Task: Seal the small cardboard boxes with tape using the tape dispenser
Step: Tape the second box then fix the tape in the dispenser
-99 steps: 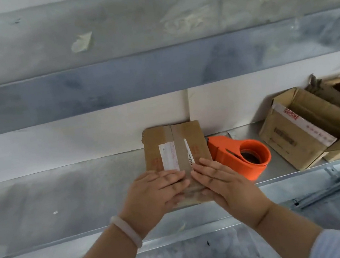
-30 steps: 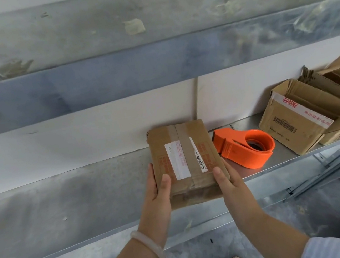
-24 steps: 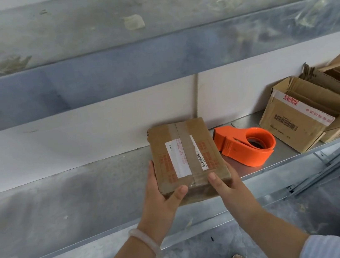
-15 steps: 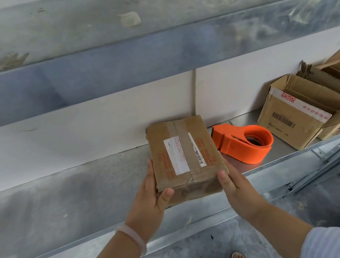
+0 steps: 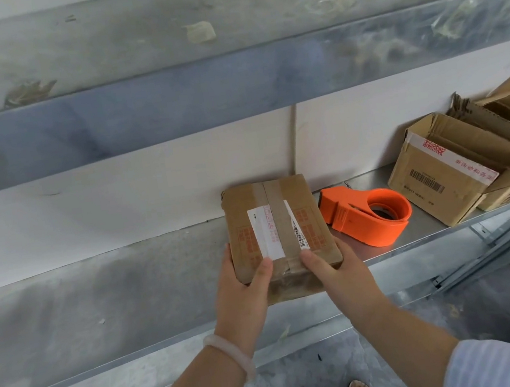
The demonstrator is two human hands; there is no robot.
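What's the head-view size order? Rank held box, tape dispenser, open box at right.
1. open box at right, narrowly
2. held box, nearer the camera, so this ranking is unsure
3. tape dispenser, clearly smallest

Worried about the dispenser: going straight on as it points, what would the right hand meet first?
The right hand meets the small cardboard box it holds; the orange tape dispenser lies to the side, probably clear.

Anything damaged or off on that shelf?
Yes. The open boxes at the right end of the shelf are battered, with torn, ragged flaps. The small box gripped by the left hand and right hand has a crumpled far-left corner, and its tape runs over the white label.
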